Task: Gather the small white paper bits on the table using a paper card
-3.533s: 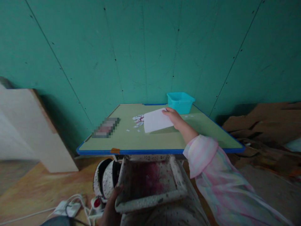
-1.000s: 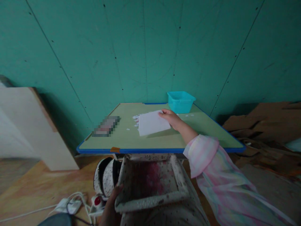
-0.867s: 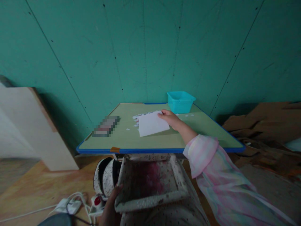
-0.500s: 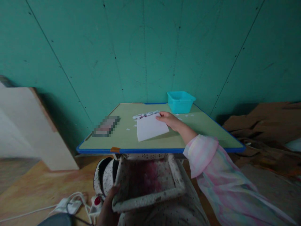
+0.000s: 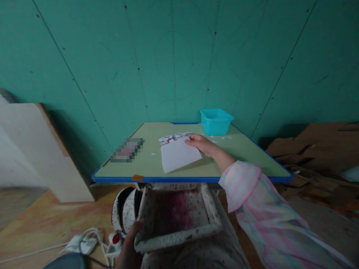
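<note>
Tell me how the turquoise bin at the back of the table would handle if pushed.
The turquoise bin would probably slide rather than roll, since its sides are flat and boxy. It is likely light for its size: the walls look like thin plastic, though its inside bottom is hidden. It seems unlikely to tip easily, being wider than it is tall.

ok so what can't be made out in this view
All in the head view:
Left hand: most fingers hidden by the tray.
Small paper pieces: partly hidden behind the white sheet.
Blue bin: floor hidden by its front wall.
Flat item: pixelated.
</note>
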`<state>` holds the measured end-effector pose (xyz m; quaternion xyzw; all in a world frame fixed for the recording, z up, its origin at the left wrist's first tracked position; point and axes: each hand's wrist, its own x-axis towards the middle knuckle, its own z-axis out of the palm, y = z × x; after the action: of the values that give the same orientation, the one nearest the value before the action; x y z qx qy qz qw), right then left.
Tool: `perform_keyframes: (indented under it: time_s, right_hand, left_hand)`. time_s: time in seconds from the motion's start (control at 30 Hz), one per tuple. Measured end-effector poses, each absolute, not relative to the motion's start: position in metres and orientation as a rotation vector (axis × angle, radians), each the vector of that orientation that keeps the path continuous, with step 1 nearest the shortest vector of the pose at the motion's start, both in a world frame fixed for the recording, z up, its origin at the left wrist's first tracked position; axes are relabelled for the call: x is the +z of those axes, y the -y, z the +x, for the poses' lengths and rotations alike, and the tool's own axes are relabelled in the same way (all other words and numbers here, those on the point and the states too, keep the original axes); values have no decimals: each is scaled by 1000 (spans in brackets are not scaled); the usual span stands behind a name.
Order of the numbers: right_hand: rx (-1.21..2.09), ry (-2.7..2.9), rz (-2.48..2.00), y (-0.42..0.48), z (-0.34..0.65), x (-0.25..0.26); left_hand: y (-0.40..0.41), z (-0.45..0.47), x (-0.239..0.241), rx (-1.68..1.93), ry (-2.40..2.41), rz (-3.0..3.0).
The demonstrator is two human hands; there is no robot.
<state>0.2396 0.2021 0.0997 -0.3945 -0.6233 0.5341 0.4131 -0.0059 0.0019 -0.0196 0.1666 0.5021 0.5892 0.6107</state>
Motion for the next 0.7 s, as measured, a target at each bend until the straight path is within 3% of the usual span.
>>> perform_keyframes:
  time_s: [0.43, 0.7]
  right_hand:
    - [1414, 1397, -990, -201, 238, 105]
    - [932, 1164, -1154, -219, 252, 108]
  left_hand:
    - [-2, -3, -17, 1362, -1139, 367]
    - [-4, -4, -15, 1321, -1180, 381]
